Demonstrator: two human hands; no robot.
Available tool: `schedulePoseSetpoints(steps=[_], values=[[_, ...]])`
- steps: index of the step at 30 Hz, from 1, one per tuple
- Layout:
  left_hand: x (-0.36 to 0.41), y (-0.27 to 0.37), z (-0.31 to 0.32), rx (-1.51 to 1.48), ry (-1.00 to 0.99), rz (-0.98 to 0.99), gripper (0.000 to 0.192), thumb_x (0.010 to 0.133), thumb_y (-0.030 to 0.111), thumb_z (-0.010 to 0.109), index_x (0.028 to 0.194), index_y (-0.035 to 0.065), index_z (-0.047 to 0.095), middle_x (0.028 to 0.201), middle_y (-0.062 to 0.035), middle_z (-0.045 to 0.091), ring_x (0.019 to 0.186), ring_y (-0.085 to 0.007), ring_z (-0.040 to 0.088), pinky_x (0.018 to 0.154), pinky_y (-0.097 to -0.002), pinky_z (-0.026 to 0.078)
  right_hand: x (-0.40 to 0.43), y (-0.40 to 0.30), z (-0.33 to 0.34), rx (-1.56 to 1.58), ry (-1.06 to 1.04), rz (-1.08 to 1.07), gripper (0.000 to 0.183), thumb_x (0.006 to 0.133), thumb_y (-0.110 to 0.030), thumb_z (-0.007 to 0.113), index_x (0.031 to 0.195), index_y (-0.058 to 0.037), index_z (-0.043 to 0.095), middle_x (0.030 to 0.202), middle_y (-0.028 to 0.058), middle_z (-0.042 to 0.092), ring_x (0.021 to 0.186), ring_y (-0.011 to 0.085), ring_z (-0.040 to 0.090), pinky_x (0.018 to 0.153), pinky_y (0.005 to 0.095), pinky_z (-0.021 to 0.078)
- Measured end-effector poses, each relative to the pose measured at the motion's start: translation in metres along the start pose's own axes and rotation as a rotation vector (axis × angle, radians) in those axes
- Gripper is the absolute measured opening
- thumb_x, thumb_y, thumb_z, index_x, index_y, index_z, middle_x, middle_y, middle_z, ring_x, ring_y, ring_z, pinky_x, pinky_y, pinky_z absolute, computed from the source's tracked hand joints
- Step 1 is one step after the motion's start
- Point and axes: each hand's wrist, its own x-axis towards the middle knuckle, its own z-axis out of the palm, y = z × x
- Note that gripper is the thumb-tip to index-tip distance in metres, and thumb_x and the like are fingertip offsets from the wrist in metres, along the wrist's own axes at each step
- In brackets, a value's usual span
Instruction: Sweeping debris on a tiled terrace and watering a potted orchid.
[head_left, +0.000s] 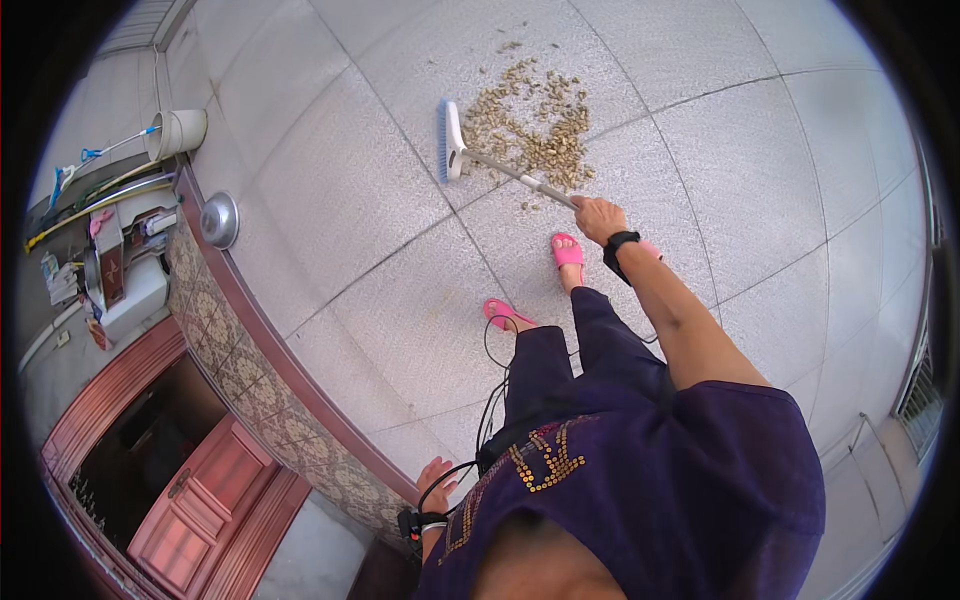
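My right hand (600, 219) is closed around the grey handle of a floor brush (454, 141) with a white head and blue bristles. The brush head touches the left edge of a scattered pile of what look like peanuts in their shells (562, 142), bristles pointing left, away from it. A few loose pieces lie beyond the pile and under the handle. Low at my side hangs my left hand (435, 484), fingers apart and holding nothing, near a black cable. Pink slippers (568, 251) are on my feet, just short of the pile.
Large grey tiles (360, 255) cover the floor. A raised, tiled ledge (247, 375) curves along the left. Beside it are a metal basin (220, 220) and a white bucket (180, 133) with a long-handled tool. A reddish door (202, 502) stands ajar. Black cables (491, 405) hang near my legs.
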Motion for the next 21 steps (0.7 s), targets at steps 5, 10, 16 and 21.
schedulePoseSetpoints(steps=[5, 10, 16, 21], values=[[-0.004, -0.018, -0.011, -0.022, 0.048, -0.013, 0.049, 0.076, 0.033, 0.057, 0.115, 0.0069, 0.042, 0.104, -0.0108, 0.053, 0.090, -0.0213, 0.054, 0.070, -0.0317, 0.043, 0.044, -0.032, 0.002, -0.036, -0.027, 0.057, 0.027, 0.078, -0.019, 0.039, 0.098, -0.0154, 0.057, 0.091, 0.0165, 0.059, 0.084, 0.0324, 0.057, 0.072, 0.0410, 0.0459], [0.003, -0.046, -0.011, -0.069, 0.048, 0.011, 0.046, 0.079, 0.031, 0.053, 0.115, 0.0060, 0.041, 0.105, -0.0115, 0.052, 0.092, -0.0233, 0.053, 0.073, -0.0359, 0.042, -0.022, 0.038, -0.007, 0.046, -0.054, 0.220, 0.030, 0.077, -0.022, 0.037, 0.099, -0.0205, 0.057, 0.096, 0.0166, 0.057, 0.092, 0.0326, 0.054, 0.079, 0.0422, 0.0420], [0.010, -0.010, 0.015, -0.052, 0.108, -0.003, 0.049, 0.079, 0.034, 0.054, 0.116, 0.0053, 0.040, 0.103, -0.0120, 0.053, 0.093, -0.0245, 0.053, 0.075, -0.0368, 0.041, -0.096, 0.054, -0.059, 0.043, 0.051, 0.183, 0.026, 0.078, -0.022, 0.038, 0.096, -0.0148, 0.054, 0.085, 0.0165, 0.059, 0.081, 0.0353, 0.056, 0.070, 0.0455, 0.0438], [0.048, 0.000, -0.016, 0.020, 0.006, 0.134, 0.046, 0.079, 0.029, 0.054, 0.116, 0.0050, 0.041, 0.103, -0.0119, 0.054, 0.091, -0.0247, 0.055, 0.070, -0.0346, 0.043, -0.028, 0.012, -0.059, -0.029, 0.091, 0.060, 0.026, 0.077, -0.017, 0.040, 0.099, -0.0163, 0.054, 0.083, 0.0166, 0.059, 0.079, 0.0339, 0.057, 0.068, 0.0439, 0.0455]])
